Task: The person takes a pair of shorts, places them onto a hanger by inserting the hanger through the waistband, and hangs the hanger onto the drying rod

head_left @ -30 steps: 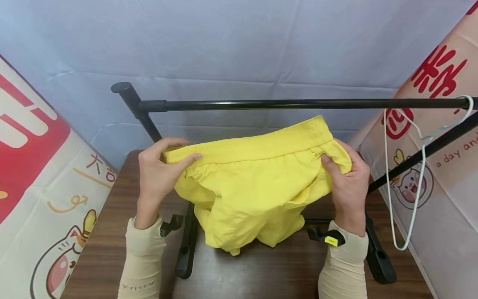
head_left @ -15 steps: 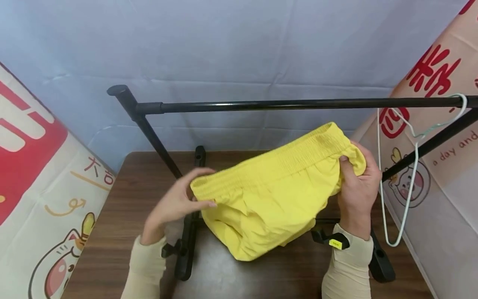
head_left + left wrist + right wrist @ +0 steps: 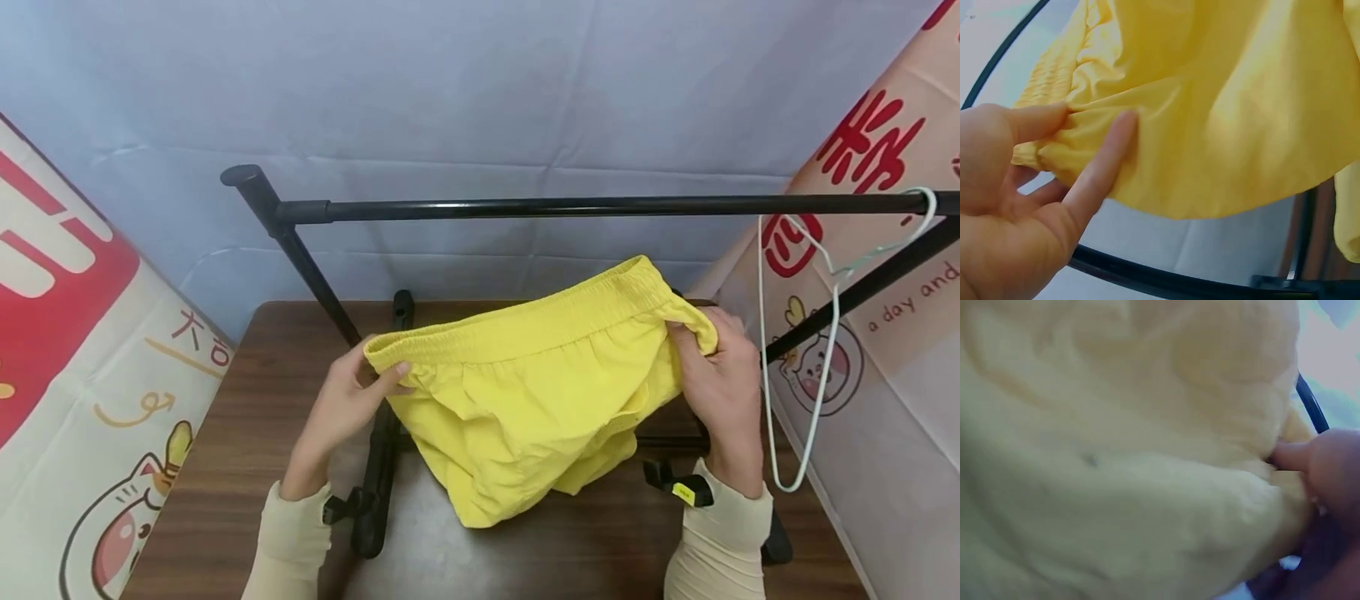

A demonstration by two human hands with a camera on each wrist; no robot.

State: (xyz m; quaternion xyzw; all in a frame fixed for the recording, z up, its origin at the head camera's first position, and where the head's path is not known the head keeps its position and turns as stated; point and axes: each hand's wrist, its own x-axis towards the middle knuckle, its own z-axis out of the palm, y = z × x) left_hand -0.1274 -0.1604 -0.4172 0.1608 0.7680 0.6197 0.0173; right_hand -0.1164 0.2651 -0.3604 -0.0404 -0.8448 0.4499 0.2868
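Yellow shorts (image 3: 525, 400) with a gathered elastic waistband hang between both hands in the head view, waistband up and tilted higher at the right. At the waistband's left end, my left hand (image 3: 339, 412) grips the cloth, its thumb in front. My right hand (image 3: 723, 387) pinches the bunched cloth at the other end. Close up in the left wrist view, the shorts (image 3: 1229, 112) spread out beside the left hand (image 3: 1022, 212), whose fingers go partly behind the fabric. The right wrist view is blurred; the shorts (image 3: 1116, 487) cover most of it.
Behind the shorts, a black garment rack (image 3: 525, 207) stands on a dark brown wooden table (image 3: 225, 483). A pale clothes hanger (image 3: 817, 383) hangs from its rail at the right. Printed cloth panels rise at both sides, with a plain pale backdrop (image 3: 450, 100) behind.
The left hand shifted right and down with the waistband end, loosened its fingers half a second ago, then rose slightly and gripped again. The right hand moved slightly right, still holding the shorts.
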